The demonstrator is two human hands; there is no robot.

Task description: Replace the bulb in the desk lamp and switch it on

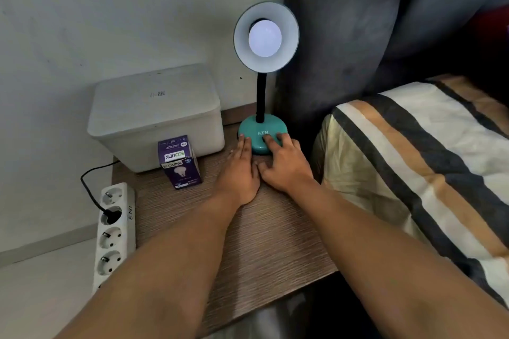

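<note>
A desk lamp with a teal base (271, 125), black flexible neck and round shade (286, 22) stands at the back of a wooden bedside table (261, 242). A white bulb (265, 38) sits in the shade and faces me, pale and glowing faintly. My left hand (240, 170) lies flat on the table, its fingertips touching the left side of the base. My right hand (283, 164) rests its fingers on top of the front of the base. A purple bulb box (179, 162) stands left of my hands.
A white lidded plastic box (155, 115) fills the back left of the table. A white power strip (113, 231) with one black plug in it lies on the floor at the left. A striped pillow (427, 162) and dark headboard (344, 36) are on the right.
</note>
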